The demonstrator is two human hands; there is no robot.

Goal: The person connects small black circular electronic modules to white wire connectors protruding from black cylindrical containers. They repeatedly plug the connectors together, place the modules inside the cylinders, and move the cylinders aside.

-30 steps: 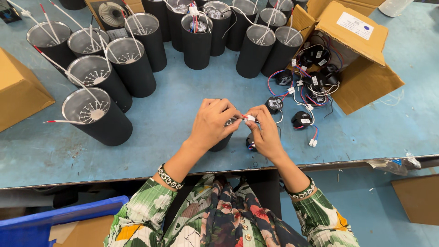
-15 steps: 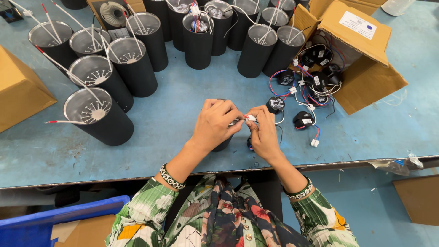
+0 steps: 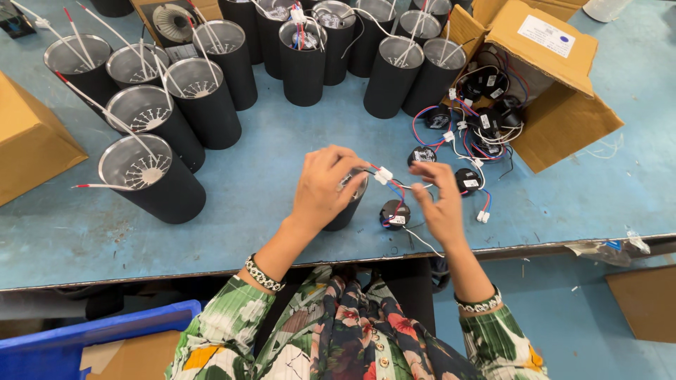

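My left hand (image 3: 325, 188) grips a black cylindrical lamp housing (image 3: 348, 209) that stands on the blue table (image 3: 267, 155), and pinches the wires near a small white connector (image 3: 384, 174). My right hand (image 3: 441, 202) is just right of the connector, fingers spread, touching thin wires that run from it. A small round black driver (image 3: 395, 214) with red and blue wires lies on the table below the connector, between my hands.
Several black housings with silver insides and white wires (image 3: 156, 178) stand at the left and along the back. An open cardboard box (image 3: 546, 84) at the right spills round drivers (image 3: 467, 180). Another cardboard box (image 3: 28, 141) sits at the left edge. The table's front edge (image 3: 493, 248) is close.
My hands have moved apart: the right hand has let go of the connector and opened, drifting right. The left hand still holds the housing and wires.
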